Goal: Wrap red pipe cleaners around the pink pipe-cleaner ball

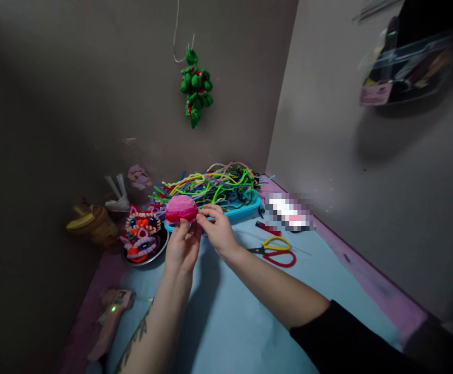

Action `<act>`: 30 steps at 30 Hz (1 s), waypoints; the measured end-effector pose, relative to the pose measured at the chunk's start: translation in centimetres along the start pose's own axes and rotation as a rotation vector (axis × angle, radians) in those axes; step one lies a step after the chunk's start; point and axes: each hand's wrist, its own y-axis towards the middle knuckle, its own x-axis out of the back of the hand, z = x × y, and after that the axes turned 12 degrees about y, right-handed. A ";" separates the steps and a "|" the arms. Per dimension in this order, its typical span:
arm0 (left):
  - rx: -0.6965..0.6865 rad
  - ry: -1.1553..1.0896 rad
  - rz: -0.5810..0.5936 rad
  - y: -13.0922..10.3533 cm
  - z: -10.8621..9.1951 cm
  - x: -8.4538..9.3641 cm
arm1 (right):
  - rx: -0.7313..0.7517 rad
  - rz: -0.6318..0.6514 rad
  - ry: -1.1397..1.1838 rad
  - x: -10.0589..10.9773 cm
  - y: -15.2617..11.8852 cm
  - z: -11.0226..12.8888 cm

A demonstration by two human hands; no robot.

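A rounded pink piece [181, 209], darker pink along its lower edge, is held up above the blue table. My left hand [183, 244] grips it from below, thumb against its underside. My right hand [217, 228] is at its right edge, with thumb and index finger pinched together there. Whatever lies between those right fingertips is too small to make out. Behind the piece stands a light blue tray [245, 210] heaped with colourful fuzzy stems [218, 182].
Scissors [279, 252] with yellow and red handles and a red tool [268, 228] lie at right. A metal bowl [148, 262] of fuzzy figures stands left, a pink glue gun [109, 322] nearer me. A green ornament [196, 85] hangs behind.
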 end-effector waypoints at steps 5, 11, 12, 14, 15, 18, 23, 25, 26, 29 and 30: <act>0.142 -0.065 -0.017 0.0 -0.2 0.1 | -0.090 -0.023 0.144 -0.4 0.0 0.3; 0.152 -0.032 -0.042 -0.2 -0.3 -0.2 | -0.143 -0.017 0.148 -0.7 -0.4 1.1; 0.148 -0.022 -0.049 -0.2 -0.2 -0.3 | -0.139 -0.017 0.141 -0.7 -0.4 1.1; 0.141 -0.007 -0.072 -0.2 -0.1 -0.3 | -0.129 -0.014 0.139 -0.7 -0.5 1.1; 0.134 0.000 -0.084 -0.2 0.0 -0.3 | -0.124 -0.012 0.140 -0.7 -0.5 1.1; 0.122 0.025 -0.103 -0.2 0.2 -0.1 | -0.114 -0.005 0.129 -0.8 -0.6 1.0; 0.155 0.031 -0.130 -0.2 0.3 0.0 | -0.120 -0.011 0.107 -1.0 -0.7 0.6; 0.156 0.008 -0.132 -0.3 0.2 0.0 | -0.141 -0.036 0.127 -1.0 -0.6 0.3; 0.146 -0.003 -0.126 -0.3 0.3 0.0 | -0.148 -0.047 0.148 -0.9 -0.5 0.1; 0.095 0.012 -0.104 -0.2 0.4 0.0 | -0.137 -0.072 0.194 -0.7 -0.1 -0.4; 0.079 0.034 -0.102 -0.2 0.5 0.1 | -0.126 -0.079 0.188 -0.6 0.0 -0.6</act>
